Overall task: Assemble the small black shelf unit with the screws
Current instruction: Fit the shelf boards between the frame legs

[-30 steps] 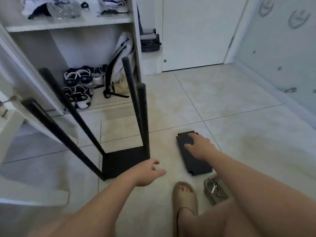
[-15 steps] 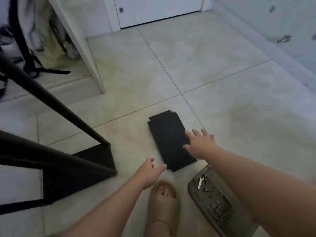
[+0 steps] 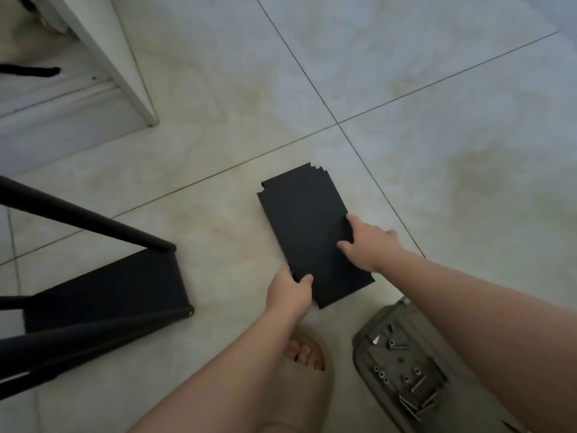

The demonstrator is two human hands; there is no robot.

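Note:
A flat black shelf panel [image 3: 307, 220] with notched corners lies on the tiled floor. My left hand [image 3: 290, 292] pinches its near left corner, thumb on top. My right hand [image 3: 370, 245] grips its right edge, thumb and a finger on the top face. The partly built black shelf unit [image 3: 103, 292] stands at the left, a panel on the floor with black poles [image 3: 84, 217] rising from it. Screws [image 3: 409, 385] lie loose in an upturned beige slipper [image 3: 365, 345] at the lower right, partly hidden by my right forearm.
My foot in a beige slipper [image 3: 309, 376] rests on the floor below the panel. A white cabinet corner [image 3: 137, 98] and its base stand at the upper left. Tiled floor [image 3: 437, 135] stretches beyond the panel.
The view has tilted down and closer. My left hand moved right and took the panel's near corner. My right hand shifted onto the panel's right edge and gripped it.

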